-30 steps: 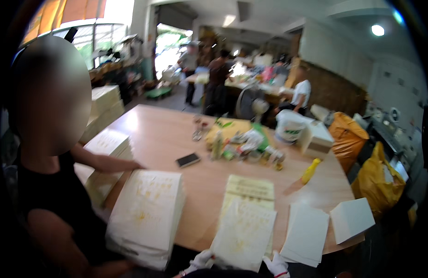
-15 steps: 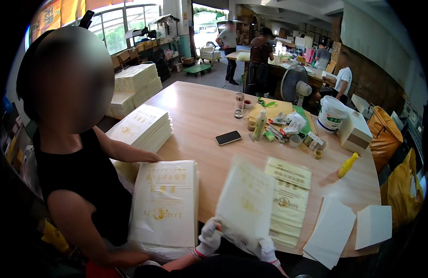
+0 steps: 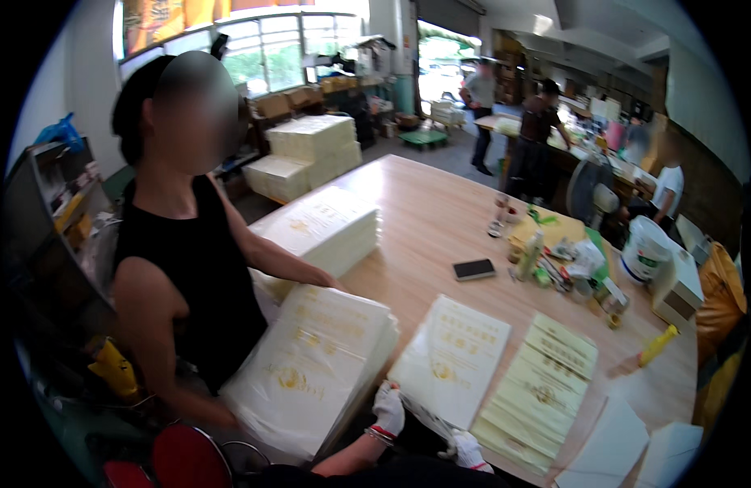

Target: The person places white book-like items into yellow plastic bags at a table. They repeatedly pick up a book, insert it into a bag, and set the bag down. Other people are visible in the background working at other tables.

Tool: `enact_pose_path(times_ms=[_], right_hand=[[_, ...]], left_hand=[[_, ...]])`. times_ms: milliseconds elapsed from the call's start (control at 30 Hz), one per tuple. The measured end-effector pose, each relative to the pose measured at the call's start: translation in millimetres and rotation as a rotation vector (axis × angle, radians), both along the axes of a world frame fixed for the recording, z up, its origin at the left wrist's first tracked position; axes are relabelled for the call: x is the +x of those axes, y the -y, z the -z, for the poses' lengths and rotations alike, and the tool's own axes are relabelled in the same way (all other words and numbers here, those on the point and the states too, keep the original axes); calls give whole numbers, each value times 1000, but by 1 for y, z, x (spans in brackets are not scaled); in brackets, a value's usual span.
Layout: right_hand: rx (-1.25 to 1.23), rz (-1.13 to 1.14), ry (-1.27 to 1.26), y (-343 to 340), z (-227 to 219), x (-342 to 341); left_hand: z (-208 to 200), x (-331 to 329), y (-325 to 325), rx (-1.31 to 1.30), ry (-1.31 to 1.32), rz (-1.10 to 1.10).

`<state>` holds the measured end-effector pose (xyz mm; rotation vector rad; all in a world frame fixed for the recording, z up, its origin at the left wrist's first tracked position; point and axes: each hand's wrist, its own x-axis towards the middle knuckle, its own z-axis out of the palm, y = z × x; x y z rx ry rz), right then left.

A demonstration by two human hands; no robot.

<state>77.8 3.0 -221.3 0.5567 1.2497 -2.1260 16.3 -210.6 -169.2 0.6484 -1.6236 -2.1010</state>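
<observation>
The left hand (image 3: 387, 412), in a white glove with a red cuff band, is at the near left corner of the packet (image 3: 452, 358). Its fingers are curled nearly closed, with the edge of the clear plastic pinched between thumb and fingers. The right hand (image 3: 470, 450), gloved too, is at the near edge of the same packet, fingertips against the gathered plastic; they are blurred and partly hidden, so I cannot tell how far they are closed or how firmly they grip.

The packet, white with gold print, lies just beyond the fingers and between the two hands, its body extending away over the table (image 3: 408, 203) and its near end by the table's edge. Just to its right a pale yellow bag (image 3: 542, 390) lies flat, with white sheets (image 3: 607, 447) and a white block (image 3: 670, 457) farther right, near the table's edge.

On the left a co-worker (image 3: 188, 285) in a black top has one hand at the far edge of a tilted stack (image 3: 326, 366) in clear plastic; the other is low at its near left side, partly hidden. Behind that stands a second pile (image 3: 318, 232). Beyond the packet lie a phone (image 3: 474, 270) and, off to the right, a yellow bottle (image 3: 658, 345)
</observation>
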Motion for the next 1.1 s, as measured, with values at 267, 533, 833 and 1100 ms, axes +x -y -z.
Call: enact_pose_path(times_ms=[267, 533, 833, 1100], right_hand=[[112, -43, 7, 10, -3, -7], [36, -1, -88, 40, -2, -25], [203, -328, -103, 1, 8, 25], [323, 281, -48, -61, -56, 115]], left_hand=[[56, -8, 33, 133, 55, 119], [93, -6, 110, -419, 227, 50], [1, 44, 20, -842, -222, 528], [-21, 26, -179, -1068, -608, 1142]])
